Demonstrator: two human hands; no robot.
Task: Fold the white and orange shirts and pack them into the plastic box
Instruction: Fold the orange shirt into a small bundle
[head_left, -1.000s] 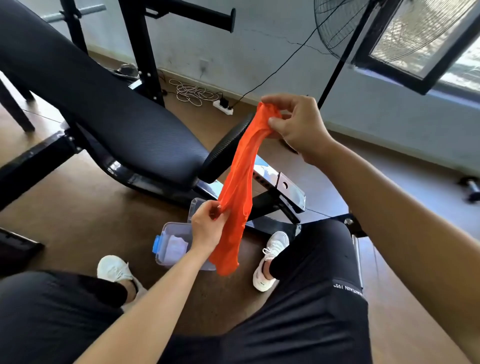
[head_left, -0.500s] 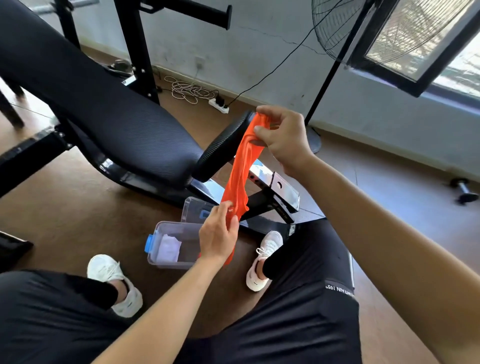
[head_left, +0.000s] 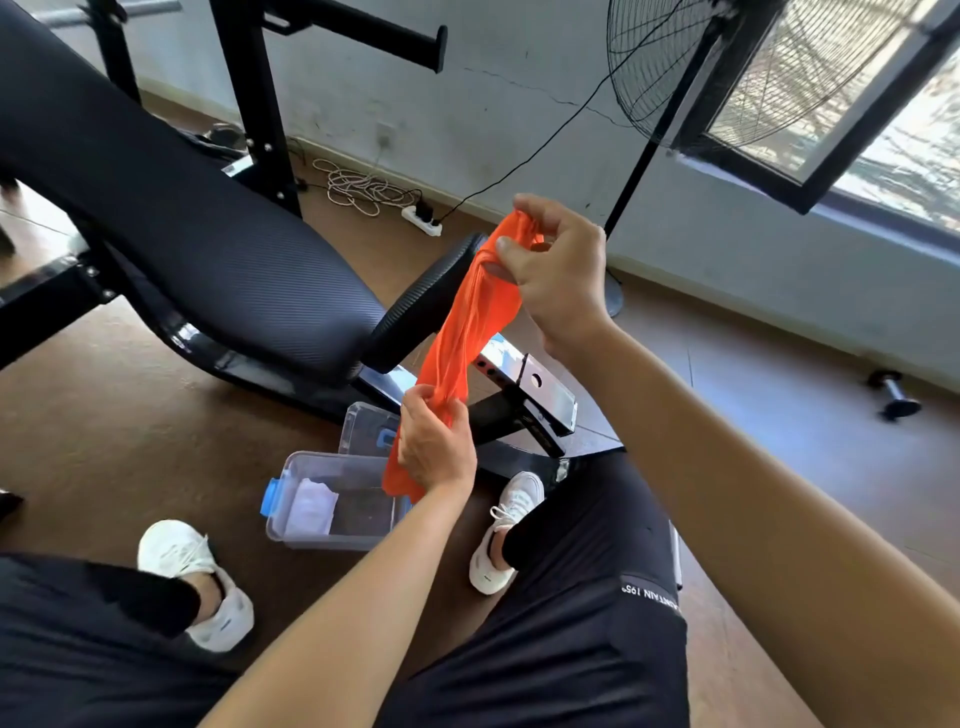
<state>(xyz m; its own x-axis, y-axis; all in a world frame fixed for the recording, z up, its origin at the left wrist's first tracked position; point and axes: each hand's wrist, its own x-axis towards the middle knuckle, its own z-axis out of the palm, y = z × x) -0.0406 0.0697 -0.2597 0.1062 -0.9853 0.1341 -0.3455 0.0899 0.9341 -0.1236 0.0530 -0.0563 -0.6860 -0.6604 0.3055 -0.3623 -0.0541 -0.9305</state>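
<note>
The orange shirt (head_left: 470, 322) hangs bunched into a narrow strip between my two hands, above the floor. My right hand (head_left: 558, 270) pinches its upper end. Lower down, my left hand (head_left: 434, 441) is closed around the strip, whose tail dangles just over the box. The clear plastic box (head_left: 332, 538) with a blue clasp stands open on the floor between my feet. The folded white shirt (head_left: 311, 506) lies in its left half. The box's lid (head_left: 363, 423) leans behind it, partly hidden by my left hand.
A black padded weight bench (head_left: 197, 249) fills the left and centre, its metal frame (head_left: 540, 395) just behind the box. A standing fan (head_left: 670, 67), a power strip with cables (head_left: 423, 221) and a dumbbell (head_left: 893, 397) sit by the wall. My white shoes flank the box.
My right hand has lowered slightly and re-gripped the shirt's top end. My left hand has slid along the strip, gathering the lower part so less of it hangs below.
</note>
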